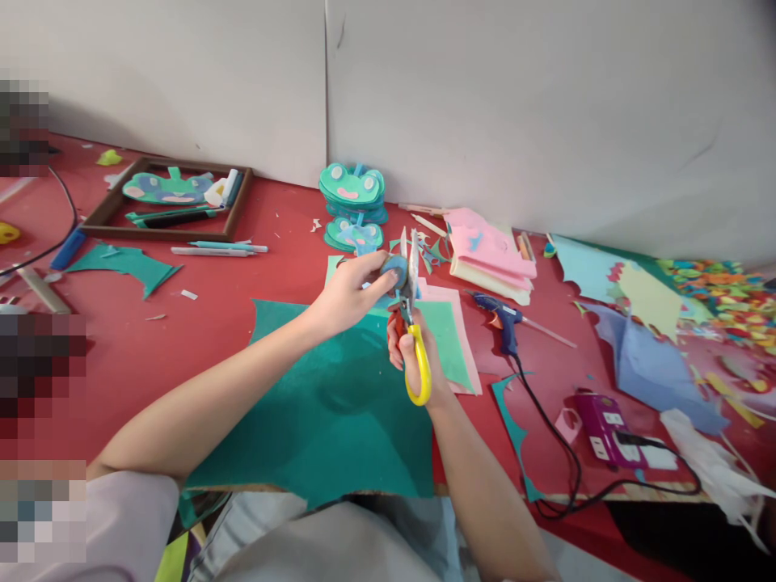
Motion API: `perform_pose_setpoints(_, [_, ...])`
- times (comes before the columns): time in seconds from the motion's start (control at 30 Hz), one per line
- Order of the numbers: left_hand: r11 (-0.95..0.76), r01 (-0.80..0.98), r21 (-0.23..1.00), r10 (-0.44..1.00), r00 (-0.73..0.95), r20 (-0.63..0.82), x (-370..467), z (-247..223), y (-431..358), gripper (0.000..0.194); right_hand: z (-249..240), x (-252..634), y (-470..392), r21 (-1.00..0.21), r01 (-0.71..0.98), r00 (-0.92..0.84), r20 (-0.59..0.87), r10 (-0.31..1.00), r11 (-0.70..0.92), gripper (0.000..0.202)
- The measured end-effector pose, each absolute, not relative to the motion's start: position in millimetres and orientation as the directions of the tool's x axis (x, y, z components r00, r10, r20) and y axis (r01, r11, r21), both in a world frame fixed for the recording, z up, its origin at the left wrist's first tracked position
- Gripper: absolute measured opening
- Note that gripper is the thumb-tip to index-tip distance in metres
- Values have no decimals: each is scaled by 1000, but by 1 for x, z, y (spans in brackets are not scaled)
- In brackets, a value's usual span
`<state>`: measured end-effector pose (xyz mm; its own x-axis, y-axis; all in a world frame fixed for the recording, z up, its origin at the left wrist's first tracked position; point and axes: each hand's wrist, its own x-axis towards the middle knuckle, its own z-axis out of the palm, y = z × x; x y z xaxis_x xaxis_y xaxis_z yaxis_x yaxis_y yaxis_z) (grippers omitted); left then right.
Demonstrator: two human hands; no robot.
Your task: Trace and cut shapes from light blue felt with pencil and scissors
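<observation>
My left hand (357,293) pinches a small blue felt piece (397,271) between thumb and fingers. In my right hand (415,352) are scissors (418,372) with yellow and red handles, their blades pointing up and slightly parted beside the felt. Whether the blades touch the felt, I cannot tell. Below both hands lies a large dark green felt sheet (327,404). Light green felt (445,335) on a pink sheet lies just right of my hands. Behind them is a stack of green frog-face cutouts (352,190), and a smaller pile of similar faces (345,233) sits in front.
A glue gun (500,315) lies to the right, its cord running to a purple power strip (609,428). Folded pink felt (491,246) is at the back. On the left stand a brown frame (90,229) with markers inside and pens (212,251). Colourful scraps (721,299) lie far right.
</observation>
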<state>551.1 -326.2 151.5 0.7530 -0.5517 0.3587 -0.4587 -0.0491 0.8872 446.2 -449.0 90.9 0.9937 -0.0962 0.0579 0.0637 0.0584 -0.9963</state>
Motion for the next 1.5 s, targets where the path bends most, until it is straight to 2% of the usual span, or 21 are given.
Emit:
perform_pose_setpoints(0.73, [-69,-497,865,-574,729,372,554,154,-324,20,95,443,-443,-997,50,989,42,-140,58,50])
perform_pose_setpoints(1.03, [-77,-545,835,-631,675,383,553,157,-321,20,95,445,-444,-985,170,983,170,-66,-4,57])
perform_pose_setpoints(1.5, [-80,-525,848,-648,674,356,554,158,-321,18,92,444,-447,-990,140,988,140,-58,-4,48])
